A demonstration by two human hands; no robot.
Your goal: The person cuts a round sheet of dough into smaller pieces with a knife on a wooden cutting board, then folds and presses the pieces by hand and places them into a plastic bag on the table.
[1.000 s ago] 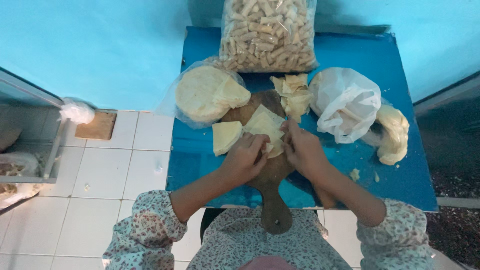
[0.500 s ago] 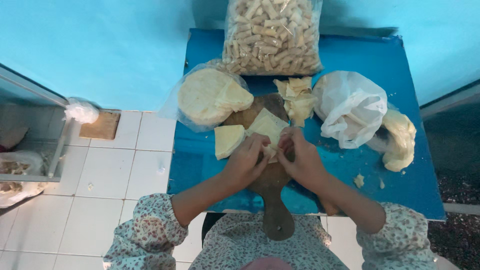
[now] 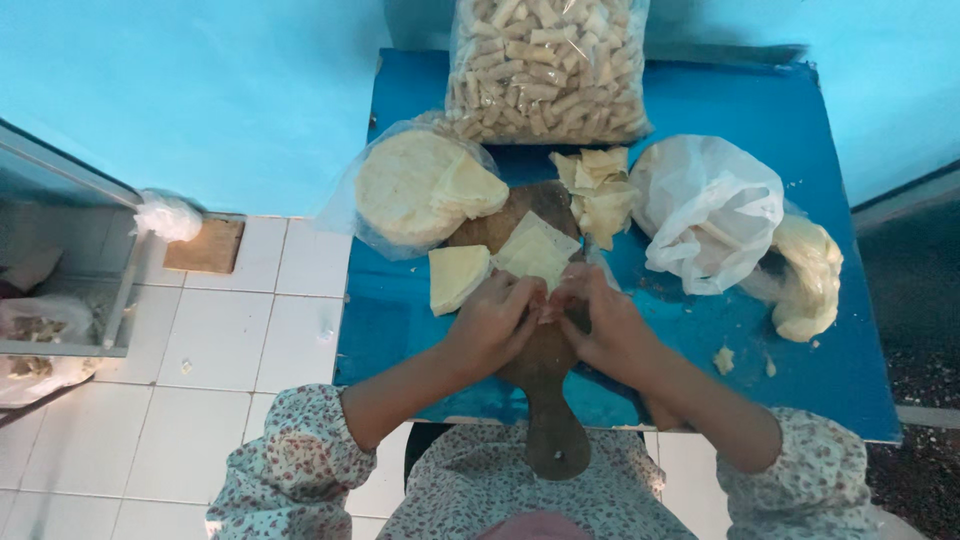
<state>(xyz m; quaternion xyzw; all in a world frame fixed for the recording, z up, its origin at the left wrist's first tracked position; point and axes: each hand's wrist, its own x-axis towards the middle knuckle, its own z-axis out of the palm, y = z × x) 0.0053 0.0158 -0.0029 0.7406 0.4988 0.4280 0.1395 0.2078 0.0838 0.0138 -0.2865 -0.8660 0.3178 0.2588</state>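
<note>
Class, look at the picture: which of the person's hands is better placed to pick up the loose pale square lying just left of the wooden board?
Probably the left hand. It lies nearer the pale square; the right hand would have to cross the wooden board.

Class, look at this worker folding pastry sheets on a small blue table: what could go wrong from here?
1. The wooden board has its handle past the table edge; a knock might tip it.
2. The white bag and the dough lump sit near the right edge and could slide off.
3. Both hands crowd one sheet; it might tear.
</note>
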